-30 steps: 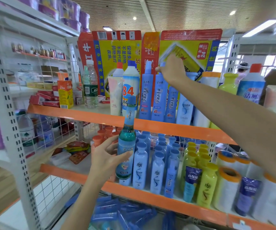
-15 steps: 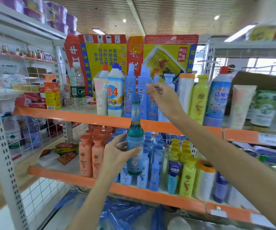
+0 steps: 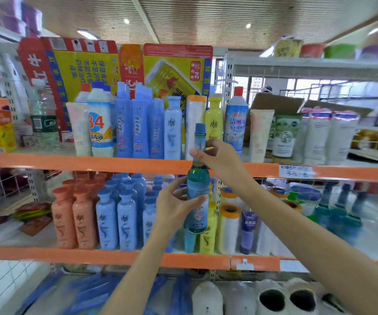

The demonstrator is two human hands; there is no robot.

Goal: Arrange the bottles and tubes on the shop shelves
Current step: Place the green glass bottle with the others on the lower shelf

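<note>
Teal-green glass bottle [image 3: 197, 196] with a blue cap stands upright, cap pointing up, held in the air before the orange-edged shelves [image 3: 92, 160]. The left hand [image 3: 176, 206] wraps its lower body; the right hand [image 3: 219, 159] pinches its neck. Upper shelf holds blue bottles [image 3: 138, 126] and tubes; lower shelf [image 3: 81, 255] holds peach bottles [image 3: 73, 218], blue and yellow ones.

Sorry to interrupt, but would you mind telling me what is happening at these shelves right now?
A person is stocking shop shelves. The left hand grips the body of a green bottle with a blue cap, held upright in front of the shelves, while the right hand pinches its neck. The upper shelf holds tall blue bottles, and the lower shelf holds orange bottles.
</note>
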